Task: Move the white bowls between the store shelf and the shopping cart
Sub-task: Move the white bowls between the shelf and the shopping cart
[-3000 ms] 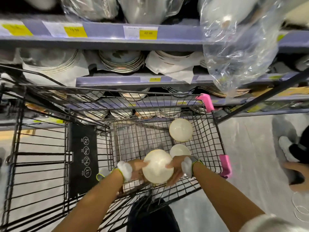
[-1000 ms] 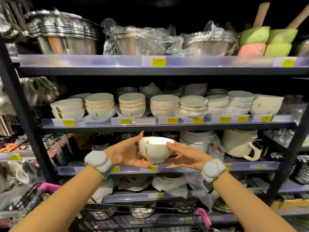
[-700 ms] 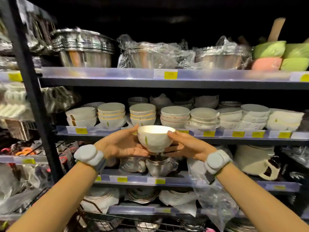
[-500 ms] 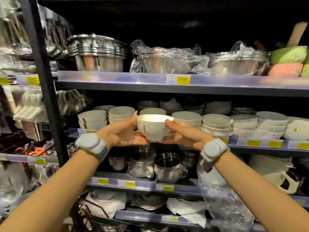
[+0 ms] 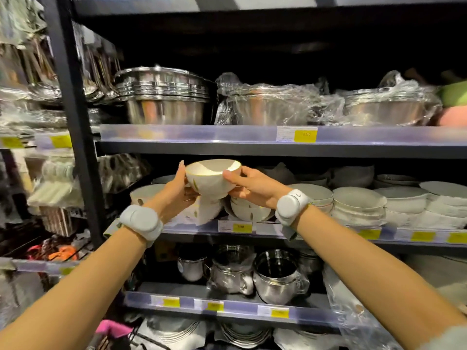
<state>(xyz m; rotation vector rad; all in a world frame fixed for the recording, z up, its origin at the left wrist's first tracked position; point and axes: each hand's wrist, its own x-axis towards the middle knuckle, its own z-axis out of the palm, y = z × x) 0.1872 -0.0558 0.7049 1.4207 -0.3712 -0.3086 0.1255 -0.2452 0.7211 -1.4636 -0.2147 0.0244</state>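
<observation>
Bowl (image 5: 212, 179) is cupped upright between left hand (image 5: 174, 194) and right hand (image 5: 249, 186), fingers curled round its sides | held above shelved stack (image 5: 207, 210), apparently for restocking.

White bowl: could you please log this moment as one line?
white bowl | held by left hand and right hand | above bowl stacks | not yet set down

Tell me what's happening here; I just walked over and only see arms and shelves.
A person is holding a white bowl up with both hands: left hand on one side, right hand on the other. It is at the shelf of stacked bowls, above the stack, not yet set down. Steel pots sit on the shelf above.
</observation>
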